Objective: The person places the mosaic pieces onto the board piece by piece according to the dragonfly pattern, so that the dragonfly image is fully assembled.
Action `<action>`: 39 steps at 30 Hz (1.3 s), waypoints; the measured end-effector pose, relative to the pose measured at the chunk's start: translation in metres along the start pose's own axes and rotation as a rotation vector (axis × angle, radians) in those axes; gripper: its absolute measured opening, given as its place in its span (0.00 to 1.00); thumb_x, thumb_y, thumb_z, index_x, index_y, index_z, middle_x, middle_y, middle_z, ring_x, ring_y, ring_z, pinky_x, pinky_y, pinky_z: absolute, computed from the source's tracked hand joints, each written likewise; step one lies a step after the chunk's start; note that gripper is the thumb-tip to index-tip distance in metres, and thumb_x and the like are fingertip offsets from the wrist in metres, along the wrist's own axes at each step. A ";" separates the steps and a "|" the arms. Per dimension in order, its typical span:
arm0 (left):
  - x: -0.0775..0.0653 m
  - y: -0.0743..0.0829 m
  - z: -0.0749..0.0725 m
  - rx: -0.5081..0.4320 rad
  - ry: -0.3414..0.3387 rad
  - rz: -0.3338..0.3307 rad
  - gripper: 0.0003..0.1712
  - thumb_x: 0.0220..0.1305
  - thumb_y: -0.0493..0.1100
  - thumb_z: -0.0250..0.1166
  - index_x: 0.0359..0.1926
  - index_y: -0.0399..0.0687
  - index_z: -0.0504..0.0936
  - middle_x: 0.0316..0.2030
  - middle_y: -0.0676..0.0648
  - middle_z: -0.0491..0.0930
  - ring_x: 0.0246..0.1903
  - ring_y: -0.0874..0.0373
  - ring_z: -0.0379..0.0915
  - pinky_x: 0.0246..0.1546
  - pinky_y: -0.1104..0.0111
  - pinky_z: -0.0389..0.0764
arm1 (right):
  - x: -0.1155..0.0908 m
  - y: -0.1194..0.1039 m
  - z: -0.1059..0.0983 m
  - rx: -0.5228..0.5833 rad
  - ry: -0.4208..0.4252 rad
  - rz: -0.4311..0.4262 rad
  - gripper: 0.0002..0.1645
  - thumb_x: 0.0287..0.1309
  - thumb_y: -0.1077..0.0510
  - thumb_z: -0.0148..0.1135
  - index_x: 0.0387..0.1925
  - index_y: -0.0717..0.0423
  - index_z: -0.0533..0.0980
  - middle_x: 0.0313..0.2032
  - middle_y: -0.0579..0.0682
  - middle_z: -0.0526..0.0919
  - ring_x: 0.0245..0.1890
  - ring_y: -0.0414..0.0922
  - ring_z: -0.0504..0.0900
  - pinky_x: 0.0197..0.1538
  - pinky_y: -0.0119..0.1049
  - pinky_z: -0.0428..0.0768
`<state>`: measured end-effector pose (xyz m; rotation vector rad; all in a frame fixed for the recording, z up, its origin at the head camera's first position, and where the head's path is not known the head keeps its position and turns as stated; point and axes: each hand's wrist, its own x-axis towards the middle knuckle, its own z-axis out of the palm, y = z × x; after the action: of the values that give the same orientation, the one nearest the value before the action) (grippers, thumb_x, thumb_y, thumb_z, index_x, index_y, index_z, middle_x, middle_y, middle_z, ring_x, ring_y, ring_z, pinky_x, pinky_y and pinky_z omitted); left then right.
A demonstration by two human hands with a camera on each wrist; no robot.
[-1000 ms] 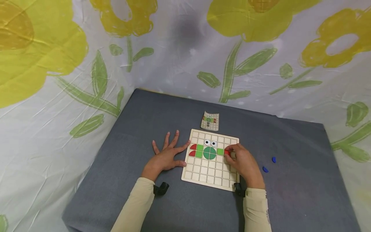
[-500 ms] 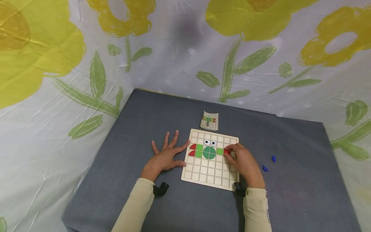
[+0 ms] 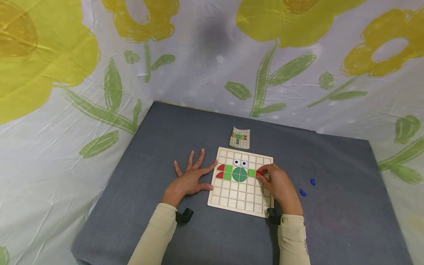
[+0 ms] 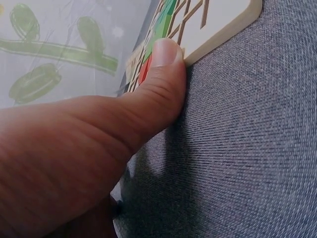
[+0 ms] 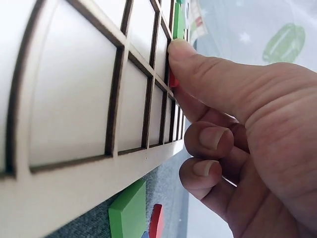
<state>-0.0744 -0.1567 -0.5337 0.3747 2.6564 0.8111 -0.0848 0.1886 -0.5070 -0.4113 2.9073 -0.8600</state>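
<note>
A square wooden grid board [image 3: 232, 200] lies on the table. On it are a green circle of quarter pieces [image 3: 240, 174], two eye pieces [image 3: 240, 162], light green squares [image 3: 228, 172] and two red quarter-round pieces [image 3: 220, 171] at the left. My right hand [image 3: 279, 186] pinches a red piece [image 3: 258, 173] between thumb and fingers, right beside the green square [image 3: 251, 173] on the board's right side. Its other fingers curl in, as the right wrist view shows. My left hand [image 3: 188, 181] lies with fingers spread at the board's left edge, its thumb [image 4: 166, 64] against the rim.
A small pattern card [image 3: 240, 138] with a matching picture lies behind the board. Two blue pieces [image 3: 308, 187] rest on the grey table to the right. A green block [image 5: 128, 210] and a red piece [image 5: 156, 220] show beside the board in the right wrist view.
The right fingers shift very slightly around the red piece, less of which shows now. The left hand and the board stay put.
</note>
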 end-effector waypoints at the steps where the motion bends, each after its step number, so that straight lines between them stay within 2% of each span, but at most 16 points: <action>1: -0.001 0.002 -0.002 0.001 -0.005 -0.005 0.57 0.57 0.72 0.72 0.83 0.82 0.52 0.85 0.53 0.23 0.81 0.40 0.09 0.61 0.23 0.09 | 0.000 0.000 0.000 0.000 0.001 0.002 0.11 0.65 0.57 0.75 0.47 0.54 0.85 0.45 0.50 0.84 0.34 0.44 0.77 0.38 0.42 0.79; 10: -0.003 0.009 -0.007 0.033 -0.028 -0.021 0.56 0.58 0.69 0.73 0.83 0.79 0.54 0.85 0.50 0.24 0.82 0.39 0.11 0.63 0.23 0.12 | -0.002 0.000 0.001 -0.008 0.000 0.015 0.11 0.65 0.56 0.76 0.47 0.53 0.86 0.45 0.49 0.84 0.32 0.43 0.75 0.37 0.40 0.77; 13: -0.006 0.015 -0.013 0.053 -0.052 -0.043 0.56 0.60 0.67 0.73 0.84 0.76 0.54 0.85 0.49 0.25 0.82 0.38 0.12 0.65 0.23 0.15 | -0.004 0.001 -0.002 0.002 0.003 0.011 0.13 0.68 0.54 0.73 0.50 0.54 0.86 0.46 0.49 0.84 0.32 0.43 0.74 0.36 0.40 0.76; 19: -0.004 0.015 -0.013 0.054 -0.057 -0.042 0.56 0.61 0.66 0.73 0.84 0.75 0.54 0.85 0.49 0.25 0.82 0.37 0.13 0.65 0.22 0.16 | -0.014 0.011 -0.016 0.003 0.048 0.027 0.15 0.74 0.54 0.67 0.55 0.58 0.83 0.47 0.53 0.81 0.29 0.44 0.72 0.32 0.39 0.73; 24: -0.003 0.014 -0.012 0.090 -0.053 -0.049 0.55 0.61 0.68 0.72 0.84 0.77 0.54 0.85 0.50 0.24 0.82 0.39 0.12 0.65 0.22 0.17 | -0.023 0.023 -0.024 0.012 0.079 0.068 0.14 0.76 0.54 0.64 0.55 0.58 0.82 0.49 0.54 0.80 0.37 0.50 0.82 0.41 0.49 0.84; 28: -0.003 0.013 -0.013 0.080 -0.053 -0.047 0.55 0.60 0.68 0.73 0.83 0.78 0.54 0.85 0.51 0.23 0.82 0.40 0.11 0.65 0.22 0.15 | -0.030 0.031 -0.025 0.006 0.110 0.091 0.13 0.75 0.55 0.65 0.54 0.59 0.82 0.49 0.56 0.80 0.42 0.53 0.84 0.47 0.55 0.85; 33: -0.004 0.013 -0.013 0.038 -0.048 -0.041 0.56 0.61 0.67 0.73 0.84 0.77 0.53 0.85 0.50 0.24 0.82 0.39 0.11 0.65 0.24 0.13 | -0.037 0.034 -0.024 -0.027 0.137 0.091 0.12 0.74 0.56 0.67 0.52 0.58 0.83 0.45 0.55 0.82 0.37 0.49 0.79 0.42 0.49 0.81; 39: -0.003 0.011 -0.011 0.060 -0.056 -0.045 0.56 0.60 0.68 0.72 0.84 0.78 0.52 0.85 0.51 0.23 0.82 0.40 0.10 0.64 0.24 0.13 | -0.047 0.031 -0.024 -0.040 0.122 0.103 0.12 0.73 0.56 0.68 0.51 0.58 0.84 0.45 0.54 0.83 0.34 0.47 0.76 0.39 0.45 0.78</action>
<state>-0.0741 -0.1546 -0.5175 0.3466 2.6321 0.6984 -0.0510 0.2392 -0.5036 -0.2161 3.0302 -0.8413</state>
